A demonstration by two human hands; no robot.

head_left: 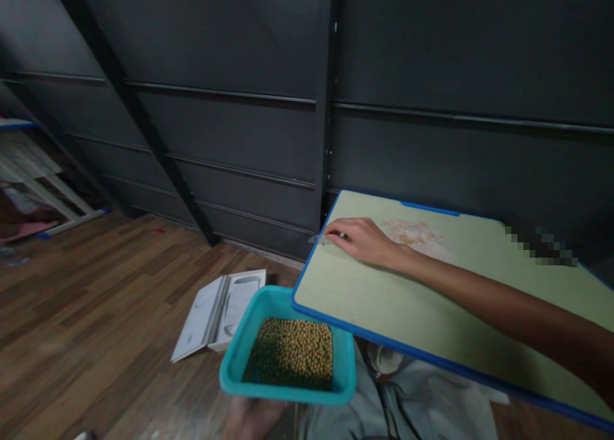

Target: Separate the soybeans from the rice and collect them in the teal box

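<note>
A teal plastic basin [230, 363] holds a layer of round, tan soybean-like seeds [300, 350]. My left hand [256, 417] is below its near side and supports it from underneath; its fingers are mostly hidden and blurred. My right hand [362, 238] rests over the left part of a pale yellow table top [364, 293] with a blue rim. Its fingers are curled and pinch a small clear plastic piece [318, 239] that sticks out past the table's left edge. The basin is partly under the table's near left corner.
An open white box [240, 306] lies on the wooden floor [110, 312] behind the basin. A whitish, brown-flecked patch [415, 234] marks the table top. A dark panelled wall [249, 126] stands behind. White table legs [62, 194] show at the far left.
</note>
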